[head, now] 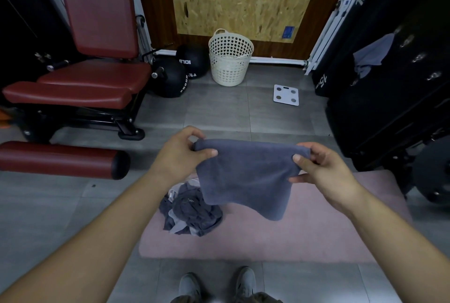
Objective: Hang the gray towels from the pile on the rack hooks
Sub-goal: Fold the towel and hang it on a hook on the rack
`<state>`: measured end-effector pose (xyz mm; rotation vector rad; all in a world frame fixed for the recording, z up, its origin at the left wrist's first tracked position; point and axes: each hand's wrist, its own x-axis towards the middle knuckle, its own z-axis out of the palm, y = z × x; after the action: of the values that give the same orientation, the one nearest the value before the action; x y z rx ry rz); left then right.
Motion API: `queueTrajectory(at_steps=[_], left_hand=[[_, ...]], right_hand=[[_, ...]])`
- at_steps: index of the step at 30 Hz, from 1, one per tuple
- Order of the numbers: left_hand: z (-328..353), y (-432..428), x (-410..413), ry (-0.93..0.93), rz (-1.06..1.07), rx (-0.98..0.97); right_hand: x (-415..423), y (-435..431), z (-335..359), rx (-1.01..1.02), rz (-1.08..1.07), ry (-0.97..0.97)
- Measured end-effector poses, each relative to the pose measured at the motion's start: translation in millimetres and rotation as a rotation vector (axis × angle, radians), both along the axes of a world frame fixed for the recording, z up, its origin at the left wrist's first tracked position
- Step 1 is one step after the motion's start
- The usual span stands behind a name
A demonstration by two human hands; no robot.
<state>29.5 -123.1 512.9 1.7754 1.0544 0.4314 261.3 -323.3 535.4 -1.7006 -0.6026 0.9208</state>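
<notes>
A gray towel (246, 176) hangs spread between my two hands at mid-frame. My left hand (181, 150) pinches its top left corner and my right hand (321, 169) pinches its top right corner. Below it, a pile of gray clothes and towels (191, 210) lies on a pink mat (304, 237). At the right, another gray towel (371, 58) hangs on the black rack (389, 98), whose metal hooks (418, 57) run down its face.
A red padded gym bench (92, 71) fills the left side, with a red roller pad (60, 159) near my left arm. A white perforated basket (230, 58), black medicine balls (175, 76) and a white scale (286, 94) stand on the tiled floor ahead.
</notes>
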Motion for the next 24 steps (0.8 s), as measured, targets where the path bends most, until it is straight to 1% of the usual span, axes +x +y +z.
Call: queueTrajectory(at_steps=[2, 4, 7, 10, 13, 15, 18, 21, 24], left_hand=[[-1, 1, 0, -0.055, -0.030, -0.034], [-3, 4, 0, -0.068, -0.097, -0.050], [-8, 9, -1, 0.016, -0.204, -0.017], [-9, 8, 1, 0.077, -0.249, 0.069], [-9, 4, 11, 0.135, -0.266, 0.212], [-12, -1, 21, 0.151, -0.244, 0.272], [-17, -7, 41, 0.123, -0.208, 0.291], [-25, -10, 66, 0.104, -0.225, 0.293], [-32, -16, 100, 0.075, -0.277, 0.278]], right_hand=[[0, -2, -2, 0.020, -0.027, 0.019], [0, -4, -5, 0.022, -0.042, 0.026], [-1, -9, -13, -0.023, 0.005, -0.006], [-4, -13, -17, -0.138, 0.016, -0.157], [0, -19, -23, -0.217, -0.051, -0.352], [2, -24, -25, -0.231, -0.102, -0.405], [9, -34, -24, -0.222, -0.172, -0.487], [25, -49, -21, -0.208, -0.214, -0.505], [50, -68, -24, -0.170, -0.250, -0.419]])
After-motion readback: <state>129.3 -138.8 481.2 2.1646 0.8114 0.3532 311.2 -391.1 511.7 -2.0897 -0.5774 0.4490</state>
